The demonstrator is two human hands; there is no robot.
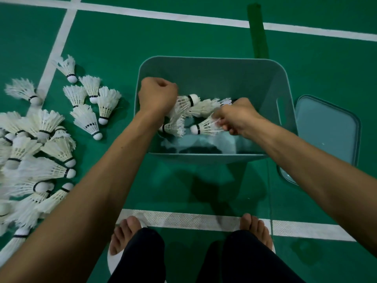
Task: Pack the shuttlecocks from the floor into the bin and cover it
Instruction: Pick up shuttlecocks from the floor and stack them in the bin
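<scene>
A teal plastic bin (212, 66) stands on the green court floor in front of me. Both hands reach into it. My left hand (158, 97) is closed around white feather shuttlecocks (183, 104) over the bin's left side. My right hand (237, 117) grips the feathers of another shuttlecock (204, 127) near the bin's middle. More shuttlecocks (173, 127) lie on the bin's bottom. Several loose shuttlecocks (87, 119) are scattered on the floor to the left, with a bigger heap (30, 160) at the far left. The matching teal lid (326, 131) lies flat on the floor right of the bin.
White court lines (183, 219) cross the floor just ahead of my bare feet (126, 231) and behind the bin. A dark green tape strip (257, 29) runs away from the bin's far right corner. My dark trouser legs fill the bottom of the view.
</scene>
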